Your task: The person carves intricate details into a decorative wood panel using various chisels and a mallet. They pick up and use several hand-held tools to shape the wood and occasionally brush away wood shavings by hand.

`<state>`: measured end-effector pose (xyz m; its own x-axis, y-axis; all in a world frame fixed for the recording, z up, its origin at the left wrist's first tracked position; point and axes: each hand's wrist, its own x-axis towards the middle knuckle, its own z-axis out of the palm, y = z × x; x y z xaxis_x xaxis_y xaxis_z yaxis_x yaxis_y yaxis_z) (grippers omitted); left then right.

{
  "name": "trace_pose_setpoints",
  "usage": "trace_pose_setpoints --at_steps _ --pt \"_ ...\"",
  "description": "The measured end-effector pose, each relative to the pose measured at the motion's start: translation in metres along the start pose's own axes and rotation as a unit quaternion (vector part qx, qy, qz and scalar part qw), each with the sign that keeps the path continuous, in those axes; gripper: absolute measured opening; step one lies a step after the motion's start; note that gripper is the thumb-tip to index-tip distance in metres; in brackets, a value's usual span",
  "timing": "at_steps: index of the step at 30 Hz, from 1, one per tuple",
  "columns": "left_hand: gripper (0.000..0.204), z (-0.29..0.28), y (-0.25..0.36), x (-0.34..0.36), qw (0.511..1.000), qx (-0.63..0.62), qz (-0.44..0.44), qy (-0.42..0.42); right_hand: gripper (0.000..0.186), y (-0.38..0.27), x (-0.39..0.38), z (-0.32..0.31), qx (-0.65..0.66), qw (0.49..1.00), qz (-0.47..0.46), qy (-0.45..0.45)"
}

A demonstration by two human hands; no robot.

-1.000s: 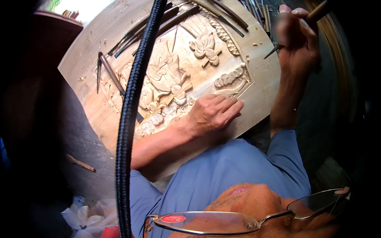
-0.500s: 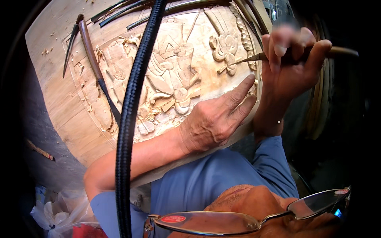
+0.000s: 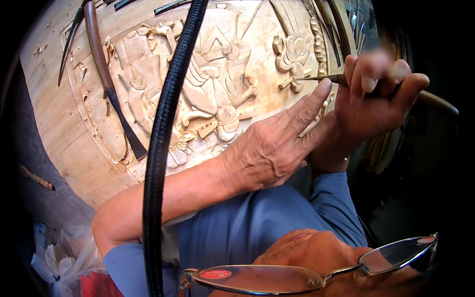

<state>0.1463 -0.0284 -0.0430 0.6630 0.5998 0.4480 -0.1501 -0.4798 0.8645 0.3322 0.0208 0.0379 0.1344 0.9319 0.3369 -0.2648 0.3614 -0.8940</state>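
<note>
My right hand (image 3: 372, 106) is closed around a slim carving chisel (image 3: 338, 79), whose handle sticks out to the right behind the fingers. Its narrow blade points left, with the tip at a small rounded motif (image 3: 297, 85) on the carved wooden panel (image 3: 59, 123). Close by, my left hand (image 3: 269, 148) holds nothing, its fingers stretched apart towards the blade. The raised index fingertip lies right by the blade; whether it touches I cannot tell. Raised figures (image 3: 210, 94) in pale wood cover the panel's middle.
On the left of the panel lies a wooden-handled flat chisel (image 3: 101, 54) beside a thin dark tool (image 3: 69, 49). Several more tools lie along the far edge. Wood shavings (image 3: 185, 136) are scattered about. A black braided cable (image 3: 170, 99) crosses the view. Plastic bags (image 3: 62, 260) sit at lower left.
My left index finger has come up to the chisel's blade. The blade now lies flatter, its tip still at the same motif. The whole panel has shifted a little in view.
</note>
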Motion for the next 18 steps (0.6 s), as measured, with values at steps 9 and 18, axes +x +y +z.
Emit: trace_pose_setpoints --at_steps 9,18 --pt "0.092 -0.001 0.001 -0.001 1.000 0.026 -0.003 -0.006 0.058 0.004 0.001 0.001 -0.014 1.000 -0.012 -0.013" --pt "0.052 -0.010 0.005 0.003 0.999 0.032 0.000 -0.012 0.061 -0.002 -0.001 -0.014 0.004 0.997 0.060 -0.041"
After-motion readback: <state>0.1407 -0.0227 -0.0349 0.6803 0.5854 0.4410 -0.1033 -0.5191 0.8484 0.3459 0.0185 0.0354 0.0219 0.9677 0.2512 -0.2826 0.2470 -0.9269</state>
